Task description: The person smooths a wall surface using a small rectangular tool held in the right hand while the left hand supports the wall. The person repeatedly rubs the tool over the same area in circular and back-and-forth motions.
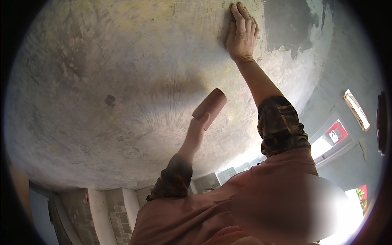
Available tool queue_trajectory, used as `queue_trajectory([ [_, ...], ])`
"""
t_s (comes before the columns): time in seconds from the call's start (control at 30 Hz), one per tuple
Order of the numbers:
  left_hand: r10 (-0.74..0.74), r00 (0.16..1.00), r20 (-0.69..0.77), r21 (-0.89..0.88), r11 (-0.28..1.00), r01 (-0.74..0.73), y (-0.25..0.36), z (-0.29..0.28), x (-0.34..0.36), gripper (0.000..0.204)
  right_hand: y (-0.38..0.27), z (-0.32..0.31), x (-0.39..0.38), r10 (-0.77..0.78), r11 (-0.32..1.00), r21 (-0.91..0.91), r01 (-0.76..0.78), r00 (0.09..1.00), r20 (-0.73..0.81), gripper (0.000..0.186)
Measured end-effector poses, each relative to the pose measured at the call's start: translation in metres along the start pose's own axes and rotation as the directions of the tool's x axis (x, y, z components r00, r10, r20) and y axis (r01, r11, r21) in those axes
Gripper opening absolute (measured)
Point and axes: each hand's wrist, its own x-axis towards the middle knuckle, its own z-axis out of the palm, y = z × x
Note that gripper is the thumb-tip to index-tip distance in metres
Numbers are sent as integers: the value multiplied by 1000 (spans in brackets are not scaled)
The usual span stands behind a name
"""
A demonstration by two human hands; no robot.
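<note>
My left hand point(200, 123) grips a reddish-brown sanding block point(213, 105), which looks wrapped in sandpaper, with the thumb across its near end. The block is tilted up to the right, against or just off a patchy plastered surface point(134, 65); the exact contact is hard to make out. Higher up and to the right, my right hand point(243, 34) lies flat on that same surface, fingers stretched upward, holding nothing. Beside it is a smooth dark grey patch point(288, 24) with ragged pale edges. Camouflage sleeves are pushed up on both forearms.
Grey tiled wall sections point(118, 208) and pale uprights point(102, 216) stand at the lower left. To the right, a bright window point(322, 147) has a red sheet point(338, 131) near it. A long white fitting point(356, 110) sits on the bluish-grey wall point(347, 73).
</note>
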Motion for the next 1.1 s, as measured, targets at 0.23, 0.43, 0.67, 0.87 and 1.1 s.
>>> queue_trajectory([
  [0.23, 2, 997, 82, -662, 748, 53, 22, -15, 7, 48, -39, -70, -53, 610, 479, 435, -762, 646, 459, 63],
  [0.43, -31, 961, 275, -772, 589, 240, 23, -22, 3, 49, -113, -122, -176, 468, -197, 430, -881, 301, 831, 101],
  [0.67, -38, 906, 422, -435, 868, 239, 21, -34, 0, 55, -155, -121, -167, 586, -160, 400, -903, 239, 774, 80],
  [0.87, -64, 887, 457, -174, 972, 160, 32, -55, 7, 49, -191, -119, -154, 748, 35, 486, -873, 345, 567, 51],
  [1.1, 172, 882, 438, 463, 798, -385, 70, -62, 11, 43, -174, -114, -133, 575, 811, 7, -586, 798, 183, 34],
])
